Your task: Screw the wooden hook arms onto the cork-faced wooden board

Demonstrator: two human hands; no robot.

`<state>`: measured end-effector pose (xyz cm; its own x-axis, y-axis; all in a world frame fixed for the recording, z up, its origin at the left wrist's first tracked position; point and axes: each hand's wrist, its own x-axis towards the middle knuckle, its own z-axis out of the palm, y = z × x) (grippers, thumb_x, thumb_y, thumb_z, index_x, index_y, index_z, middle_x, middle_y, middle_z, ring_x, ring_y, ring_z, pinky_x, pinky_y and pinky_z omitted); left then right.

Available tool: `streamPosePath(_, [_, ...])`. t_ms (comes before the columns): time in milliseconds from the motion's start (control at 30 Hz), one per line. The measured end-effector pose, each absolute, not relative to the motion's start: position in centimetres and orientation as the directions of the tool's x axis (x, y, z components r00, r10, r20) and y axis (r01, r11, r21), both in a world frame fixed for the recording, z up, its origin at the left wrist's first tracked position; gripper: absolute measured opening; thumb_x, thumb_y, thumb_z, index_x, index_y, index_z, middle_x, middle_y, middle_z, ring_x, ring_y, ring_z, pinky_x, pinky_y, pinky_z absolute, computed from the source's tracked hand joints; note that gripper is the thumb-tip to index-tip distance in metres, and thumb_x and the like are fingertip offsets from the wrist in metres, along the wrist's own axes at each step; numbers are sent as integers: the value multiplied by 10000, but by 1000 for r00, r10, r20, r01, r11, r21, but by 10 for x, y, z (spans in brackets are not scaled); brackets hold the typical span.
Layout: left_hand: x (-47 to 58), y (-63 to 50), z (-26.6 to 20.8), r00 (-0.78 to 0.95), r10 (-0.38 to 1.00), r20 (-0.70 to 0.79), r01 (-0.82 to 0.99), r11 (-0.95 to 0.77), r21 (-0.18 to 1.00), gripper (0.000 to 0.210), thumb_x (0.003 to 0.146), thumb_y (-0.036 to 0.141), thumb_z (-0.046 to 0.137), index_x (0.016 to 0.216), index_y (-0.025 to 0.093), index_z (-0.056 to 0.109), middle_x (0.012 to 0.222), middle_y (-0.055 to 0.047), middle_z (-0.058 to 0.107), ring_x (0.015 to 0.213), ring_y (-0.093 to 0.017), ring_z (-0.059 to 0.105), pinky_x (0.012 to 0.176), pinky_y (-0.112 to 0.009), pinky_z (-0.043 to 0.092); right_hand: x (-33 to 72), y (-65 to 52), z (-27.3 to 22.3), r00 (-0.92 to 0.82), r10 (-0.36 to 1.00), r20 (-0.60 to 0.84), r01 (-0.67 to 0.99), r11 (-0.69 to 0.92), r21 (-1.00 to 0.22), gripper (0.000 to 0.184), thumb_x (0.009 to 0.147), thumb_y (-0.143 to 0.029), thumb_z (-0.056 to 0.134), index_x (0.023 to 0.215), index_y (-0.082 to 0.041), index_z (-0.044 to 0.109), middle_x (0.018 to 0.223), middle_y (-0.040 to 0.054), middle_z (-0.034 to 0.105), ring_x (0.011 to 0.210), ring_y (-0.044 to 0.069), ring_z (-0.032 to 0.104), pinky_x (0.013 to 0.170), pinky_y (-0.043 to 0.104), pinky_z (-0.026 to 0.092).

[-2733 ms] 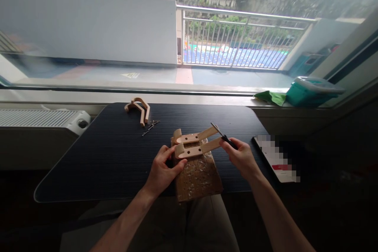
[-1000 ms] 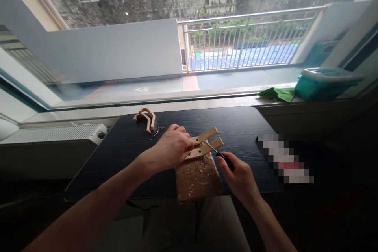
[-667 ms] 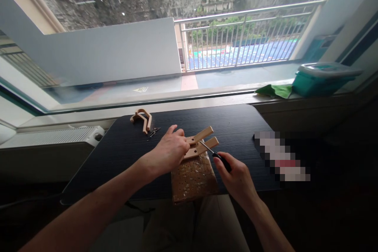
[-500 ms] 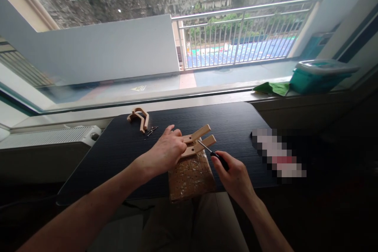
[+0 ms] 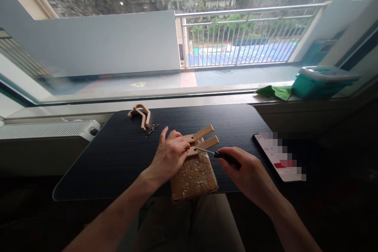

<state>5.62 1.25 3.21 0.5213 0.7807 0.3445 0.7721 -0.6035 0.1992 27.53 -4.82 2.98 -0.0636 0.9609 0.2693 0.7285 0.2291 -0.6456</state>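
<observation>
R grip (image 5: 247,167) has 1 screwdriver (image 5: 219,155) nr 2 wood pcs (image 5: 209,143).

the single view looks from the person's head, forward and down across the dark table (image 5: 118,169); the left hand (image 5: 170,150) and right hand (image 5: 249,169) show fairly near, below the middle of the frame, while the window (image 5: 147,43) fills the upper part, farther off.

Dark table (image 5: 118,165), brown block (image 5: 193,177), wooden hooks (image 5: 148,119), screws (image 5: 153,128), phone (image 5: 273,157)
</observation>
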Motion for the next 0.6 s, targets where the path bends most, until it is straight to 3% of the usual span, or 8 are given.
streamPosePath(133, [55,8,28,454,803,387,786,-565,251,168,760,123,524,834,241,619,851,-1,651,986,-201,504,1071,-539,126,265,-45,53,-177,940,291,770,317,-553,218,796,-303,521,980,-251,626,910,20,681,730,158,613,674,267,448])
streamPosePath(300, [52,5,26,406,825,394,796,-531,292,448,718,61,495,1127,243,522,938,-17,618,1011,-187,497,1089,-511,123,248,-38,63,-257,923,288,794,372,-482,193,803,-273,515,952,-260,637,928,6,678,777,154,615,654,241,423])
streamPosePath(600, [48,5,27,412,821,394,778,-543,317,494,711,55,483,1175,222,479,931,-21,607,1023,-191,495,1093,-518,137,230,-29,64,-307,921,238,803,385,-454,205,826,-260,497,970,-248,643,914,18,669,795,148,603,685,241,413])
